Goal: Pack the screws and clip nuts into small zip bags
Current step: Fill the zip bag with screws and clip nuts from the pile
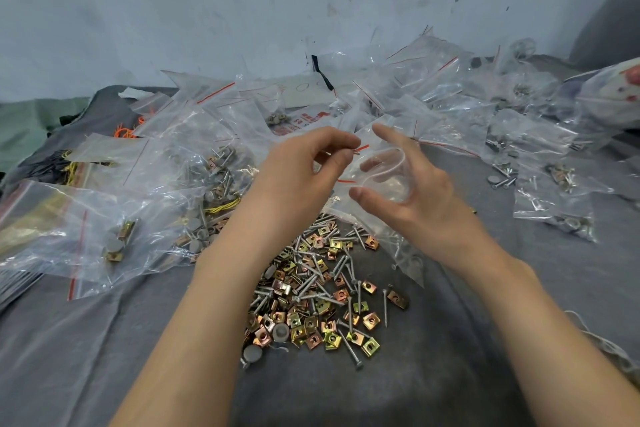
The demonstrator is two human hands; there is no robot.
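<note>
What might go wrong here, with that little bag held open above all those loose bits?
The zip bag hangs between the left hand, pinching at its mouth, and the cupped right hand; a slip might spill parts onto the pile of screws and clip nuts below.
Pointed screws might pierce its thin plastic.
Filled bags crowd the pile's left edge, so strays may slide under them unseen.

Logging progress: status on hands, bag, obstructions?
Left hand pinches zip bag lip; right hand holds it open. Loose screws and clip nuts piled below. Nothing blocking.
</note>
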